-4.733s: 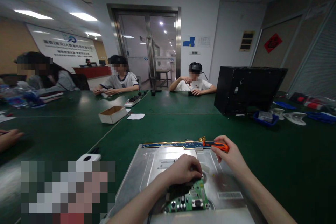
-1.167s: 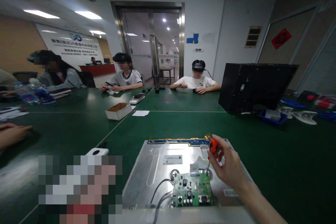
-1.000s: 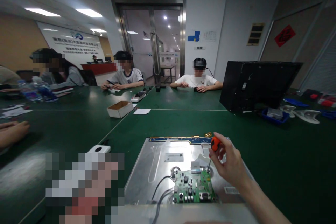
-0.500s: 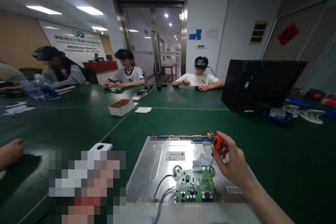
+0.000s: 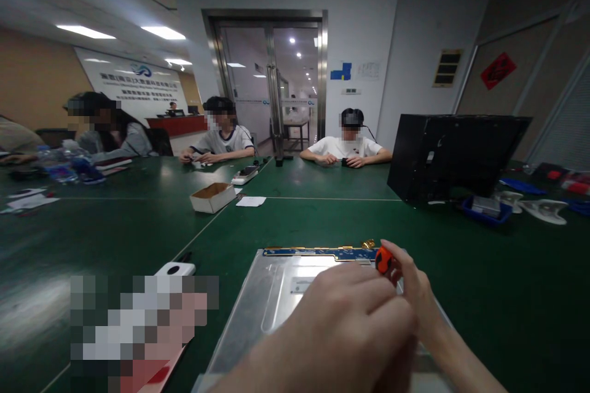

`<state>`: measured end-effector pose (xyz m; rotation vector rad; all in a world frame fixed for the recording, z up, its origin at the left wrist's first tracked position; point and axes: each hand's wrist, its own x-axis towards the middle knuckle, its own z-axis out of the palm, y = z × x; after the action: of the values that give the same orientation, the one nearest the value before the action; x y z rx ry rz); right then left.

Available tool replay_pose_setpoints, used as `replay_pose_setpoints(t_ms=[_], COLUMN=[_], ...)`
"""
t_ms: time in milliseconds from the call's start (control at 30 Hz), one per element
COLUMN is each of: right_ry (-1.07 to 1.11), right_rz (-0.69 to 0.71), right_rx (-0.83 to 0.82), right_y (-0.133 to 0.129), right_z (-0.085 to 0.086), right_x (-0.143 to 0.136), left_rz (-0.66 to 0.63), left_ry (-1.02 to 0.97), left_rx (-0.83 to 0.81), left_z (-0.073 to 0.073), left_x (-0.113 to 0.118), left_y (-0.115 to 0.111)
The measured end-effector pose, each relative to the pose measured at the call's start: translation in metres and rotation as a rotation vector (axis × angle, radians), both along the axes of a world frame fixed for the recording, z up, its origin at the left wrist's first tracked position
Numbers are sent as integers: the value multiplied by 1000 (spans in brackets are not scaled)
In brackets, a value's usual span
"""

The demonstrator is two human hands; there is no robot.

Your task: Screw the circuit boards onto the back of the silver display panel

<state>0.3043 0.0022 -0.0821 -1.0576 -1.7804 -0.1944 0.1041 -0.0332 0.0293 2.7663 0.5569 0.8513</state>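
An orange and black screwdriver handle (image 5: 383, 260) is between the thumb and fingers of my right hand (image 5: 412, 285), above the metal panel. In front of it, my left hand (image 5: 354, 313) reaches over the panel with bent fingers; its fingertips are hidden, so what they touch or hold cannot be made out. The silver metal panel (image 5: 251, 301) lies on the green table, with a blue circuit strip (image 5: 304, 252) along its far edge. My left hand and forearm cover the green circuit board and the screwdriver's tip.
An open cardboard box (image 5: 212, 198) and white paper (image 5: 251, 201) lie beyond the panel. A white device (image 5: 175, 269) is at left. A black monitor casing (image 5: 456, 156) and blue tray (image 5: 486, 210) stand at right. Several people sit around the table (image 5: 322, 221).
My left hand has come in from the left and now covers the circuit board. My right hand still holds the screwdriver in about the same place. The camera view has tilted slightly up.
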Motion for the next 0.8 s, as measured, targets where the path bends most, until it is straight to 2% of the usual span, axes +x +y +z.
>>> replay_pose_setpoints(t_ms=[33, 100, 200, 300, 400, 533, 800], right_ry=[-1, -9, -34, -51, -60, -55, -40], right_rz=[-6, -24, -31, -46, -51, -37, -6], right_rx=[5, 11, 12, 33, 49, 35, 33], right_y=[0, 0, 2, 2, 2, 2, 1], right_z=[0, -2, -5, -5, -5, -5, -2], right_x=[0, 1, 2, 3, 3, 3, 3], left_rz=[12, 114, 175, 87, 47, 23, 33], left_ry=[90, 233, 424, 484, 461, 437, 444], left_rx=[15, -21, -114, -144, -188, -241, -236], left_z=[-2, -16, -51, -85, -106, -115, -121], left_x=[10, 22, 30, 37, 44, 47, 45], left_y=[13, 39, 67, 76, 77, 83, 88])
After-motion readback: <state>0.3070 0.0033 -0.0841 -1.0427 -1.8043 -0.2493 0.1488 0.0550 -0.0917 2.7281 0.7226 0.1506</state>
